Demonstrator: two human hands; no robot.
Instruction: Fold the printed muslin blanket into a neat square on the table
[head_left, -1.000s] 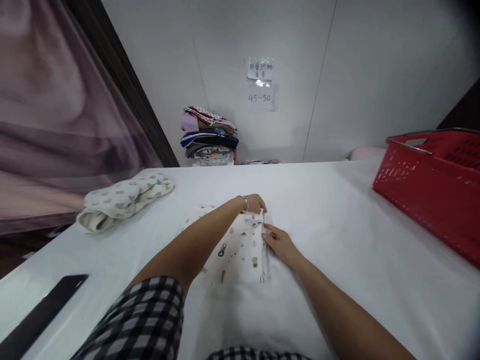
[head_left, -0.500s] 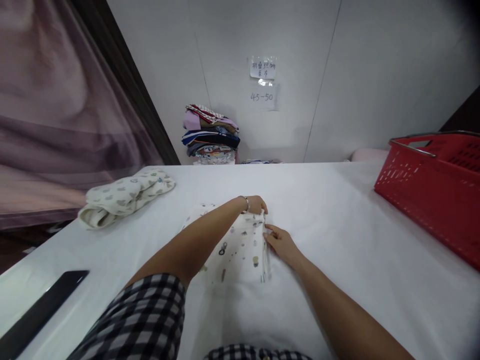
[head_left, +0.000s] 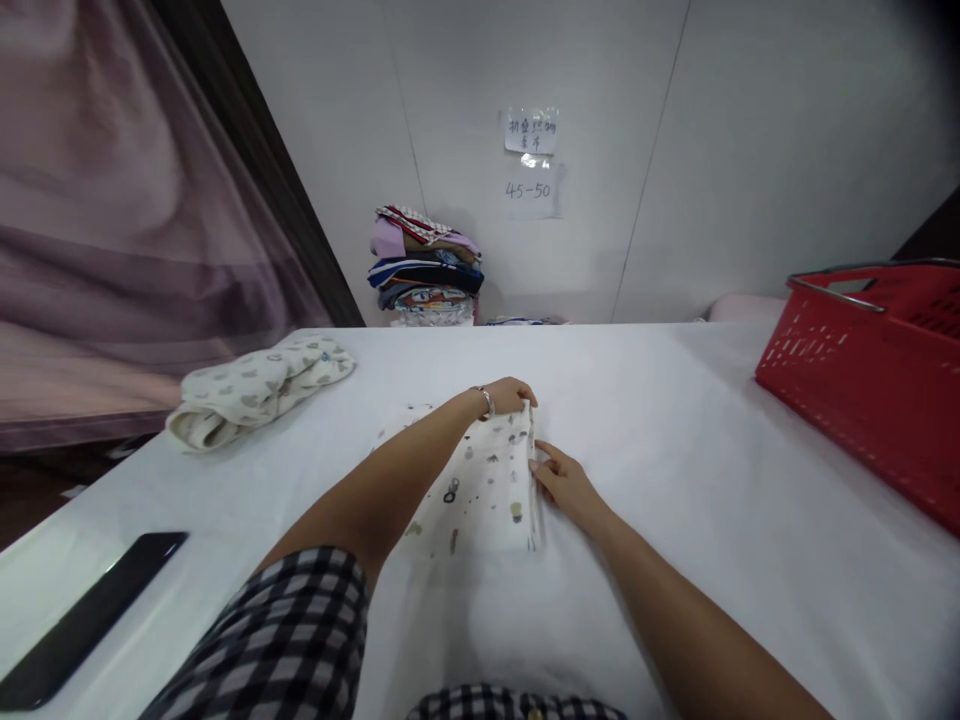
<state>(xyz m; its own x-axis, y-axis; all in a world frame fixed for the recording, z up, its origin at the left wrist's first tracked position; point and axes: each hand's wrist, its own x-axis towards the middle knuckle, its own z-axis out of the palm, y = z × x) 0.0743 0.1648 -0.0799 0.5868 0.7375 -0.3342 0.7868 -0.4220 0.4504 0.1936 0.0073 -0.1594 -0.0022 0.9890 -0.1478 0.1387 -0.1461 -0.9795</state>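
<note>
A small white printed cloth [head_left: 487, 485] lies folded flat on the white table [head_left: 675, 430] in front of me. My left hand [head_left: 511, 394] reaches across it and curls closed on its far right corner. My right hand [head_left: 564, 484] rests at the cloth's right edge, fingers pinching the folded side. A bracelet shows on my left wrist. Checked sleeves cover my upper arms.
A rolled cream cloth with grey hearts [head_left: 259, 385] lies at the left. A red plastic basket [head_left: 870, 370] stands at the right edge. A dark flat bar [head_left: 90, 615] lies near left. Folded clothes [head_left: 424, 270] are stacked against the wall under paper notes [head_left: 531, 160].
Both hands stay on the cloth's right side; the far corner is drawn slightly up and the edge tidied. The view has shifted a little.
</note>
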